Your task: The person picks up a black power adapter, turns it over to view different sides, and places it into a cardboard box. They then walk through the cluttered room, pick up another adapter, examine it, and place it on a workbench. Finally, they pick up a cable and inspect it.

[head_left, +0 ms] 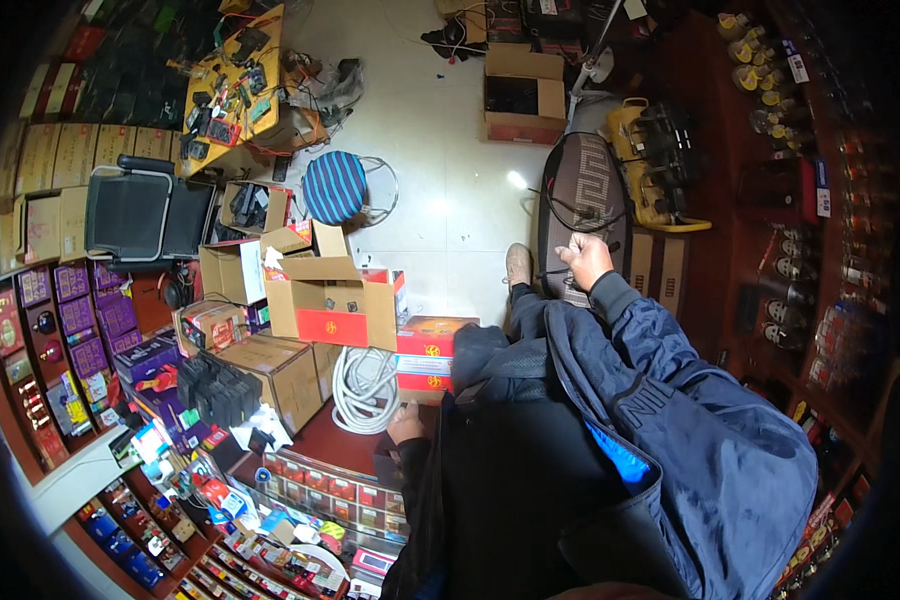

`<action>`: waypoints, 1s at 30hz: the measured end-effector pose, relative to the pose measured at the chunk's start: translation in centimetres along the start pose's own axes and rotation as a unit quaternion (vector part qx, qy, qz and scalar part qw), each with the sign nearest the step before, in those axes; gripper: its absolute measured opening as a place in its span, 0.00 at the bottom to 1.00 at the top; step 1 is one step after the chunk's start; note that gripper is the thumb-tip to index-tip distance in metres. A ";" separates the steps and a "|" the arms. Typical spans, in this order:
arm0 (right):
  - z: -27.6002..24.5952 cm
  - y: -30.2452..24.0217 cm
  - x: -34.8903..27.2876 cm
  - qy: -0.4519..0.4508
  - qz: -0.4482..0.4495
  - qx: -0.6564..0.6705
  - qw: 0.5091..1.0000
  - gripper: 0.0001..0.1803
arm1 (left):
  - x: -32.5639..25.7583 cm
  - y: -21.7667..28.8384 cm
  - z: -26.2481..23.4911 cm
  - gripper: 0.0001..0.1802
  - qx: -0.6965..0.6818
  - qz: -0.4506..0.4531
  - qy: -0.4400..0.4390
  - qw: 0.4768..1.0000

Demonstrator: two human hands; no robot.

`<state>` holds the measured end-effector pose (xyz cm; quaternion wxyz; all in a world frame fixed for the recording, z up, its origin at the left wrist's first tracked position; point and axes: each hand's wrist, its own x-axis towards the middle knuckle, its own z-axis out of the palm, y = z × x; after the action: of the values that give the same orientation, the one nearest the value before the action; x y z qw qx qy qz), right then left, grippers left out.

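Observation:
My right hand is closed, its fingers curled in, in front of a long brown padded piece with a pale key pattern. A thin black cord loops over that piece close to my knuckles; whether I grip it is hidden. My left hand is low beside the counter, its fingers curled, and what they hold, if anything, does not show. Nearest to it are a coil of white cable or hose and a stack of red and white boxes. Dark jacket sleeves cover both my arms.
Open cartons stand left of my legs, near a round blue-striped stool. A black chair and a tool-covered yellow table are farther left. At right is a yellow-framed machine, before bottle shelves. A carton lies ahead.

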<state>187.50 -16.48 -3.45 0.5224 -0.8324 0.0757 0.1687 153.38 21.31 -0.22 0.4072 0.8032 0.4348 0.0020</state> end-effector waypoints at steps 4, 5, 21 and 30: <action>-0.4 -1.8 3.9 0.032 0.043 0.016 0.998 0.23 | 5.3 2.6 0.2 0.17 0.292 0.223 0.005 0.930; -0.7 -2.2 4.6 0.036 0.028 -0.020 0.999 0.24 | 6.3 3.3 0.7 0.17 0.143 0.051 -0.023 0.988; 8.2 -17.7 16.0 0.122 0.035 -0.007 0.992 0.23 | 35.4 18.4 -1.5 0.27 -0.244 -0.195 -0.123 0.942; 10.4 -23.8 22.3 0.124 0.040 0.000 0.991 0.23 | 45.3 24.0 -3.2 0.26 -0.266 -0.185 -0.097 0.941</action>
<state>213.36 4.49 4.43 0.5022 -0.8430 0.1730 0.0846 197.11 48.14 1.77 0.6394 0.5671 0.5179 -0.0363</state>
